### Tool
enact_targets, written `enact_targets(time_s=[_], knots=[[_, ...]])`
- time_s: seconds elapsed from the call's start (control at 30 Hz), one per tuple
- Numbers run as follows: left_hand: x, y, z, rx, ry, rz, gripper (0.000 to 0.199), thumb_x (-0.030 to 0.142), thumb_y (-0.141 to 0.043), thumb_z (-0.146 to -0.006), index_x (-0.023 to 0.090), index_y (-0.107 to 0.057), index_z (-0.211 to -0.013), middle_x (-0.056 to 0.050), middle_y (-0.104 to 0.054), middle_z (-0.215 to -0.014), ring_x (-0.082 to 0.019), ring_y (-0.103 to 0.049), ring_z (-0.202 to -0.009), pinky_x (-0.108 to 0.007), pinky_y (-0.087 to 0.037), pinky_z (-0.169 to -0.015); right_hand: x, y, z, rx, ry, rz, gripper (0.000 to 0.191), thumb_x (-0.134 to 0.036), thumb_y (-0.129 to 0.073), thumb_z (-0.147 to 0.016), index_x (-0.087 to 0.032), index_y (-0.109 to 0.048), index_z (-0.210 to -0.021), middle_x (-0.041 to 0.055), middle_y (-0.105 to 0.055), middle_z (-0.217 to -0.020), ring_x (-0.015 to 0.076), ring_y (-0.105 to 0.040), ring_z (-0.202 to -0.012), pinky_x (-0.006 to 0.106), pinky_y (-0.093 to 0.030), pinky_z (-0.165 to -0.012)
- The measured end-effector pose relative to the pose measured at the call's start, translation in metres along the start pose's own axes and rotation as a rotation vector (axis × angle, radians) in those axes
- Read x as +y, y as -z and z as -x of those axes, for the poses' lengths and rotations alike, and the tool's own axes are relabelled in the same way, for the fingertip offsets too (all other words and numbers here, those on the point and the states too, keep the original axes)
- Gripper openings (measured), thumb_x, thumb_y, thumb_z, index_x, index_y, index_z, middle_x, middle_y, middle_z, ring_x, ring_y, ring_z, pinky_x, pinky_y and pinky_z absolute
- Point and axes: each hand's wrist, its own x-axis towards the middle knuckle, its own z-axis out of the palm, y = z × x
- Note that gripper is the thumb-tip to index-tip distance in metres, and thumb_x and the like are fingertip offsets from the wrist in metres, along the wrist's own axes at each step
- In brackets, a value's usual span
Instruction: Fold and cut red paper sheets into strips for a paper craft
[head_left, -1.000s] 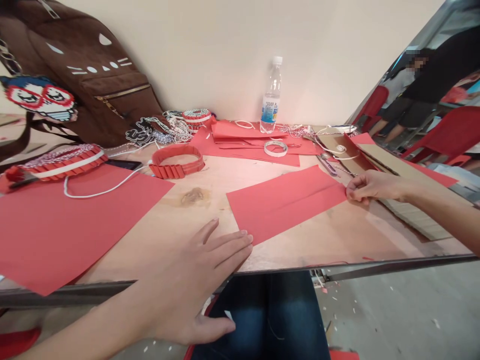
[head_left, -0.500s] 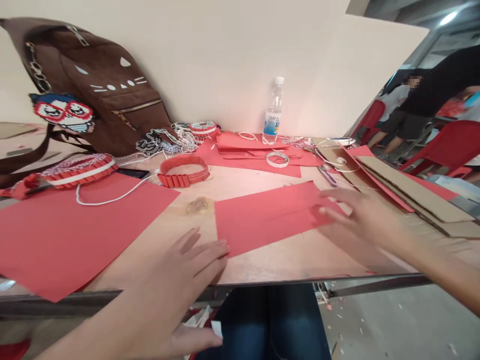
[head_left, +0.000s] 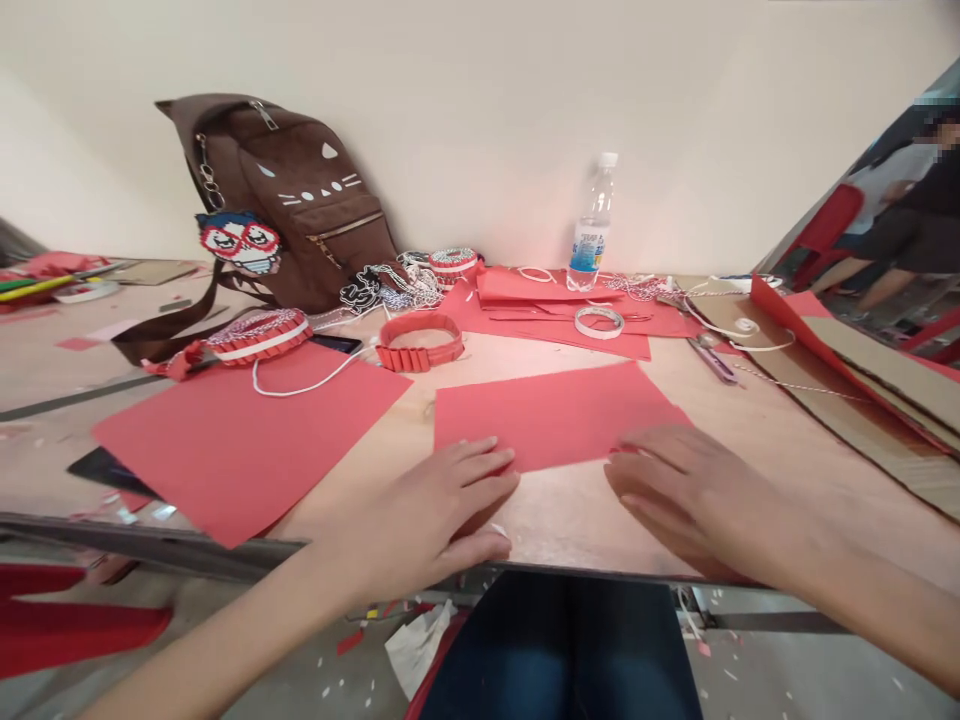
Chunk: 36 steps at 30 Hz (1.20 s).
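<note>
Right hand (head_left: 697, 485), loosely curled, grip unclear, has come in to the near edge of the red paper sheet (head_left: 551, 410) on the worktop (head_left: 559, 520); left hand (head_left: 431, 515), fingers spread, grips nothing, so both now flank it.

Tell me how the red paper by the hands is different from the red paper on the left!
The front paper has the left hand and right hand at its near side; the left paper has a white cord on it. The front paper lies inside the table's edge, while the left paper pokes a corner past it. Both are plain red.
</note>
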Motion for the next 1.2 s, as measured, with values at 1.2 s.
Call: enact_targets(time_s=[1.2], knots=[[0.008,-0.009,-0.026,0.088,0.054,0.015,0.035,0.037,-0.049,-0.094,0.02,-0.055,-0.123,-0.008,-0.058,-0.123,-0.025,-0.055,-0.109,-0.039,-0.045,-0.091,-0.014,-0.008,0.002,-0.127,0.047,0.123,0.031,-0.019,-0.048,-0.089,-0.02,-0.06,-0.118,0.011,-0.067,-0.111,0.0255,-0.064,-0.09,0.039,-0.053,-0.072]])
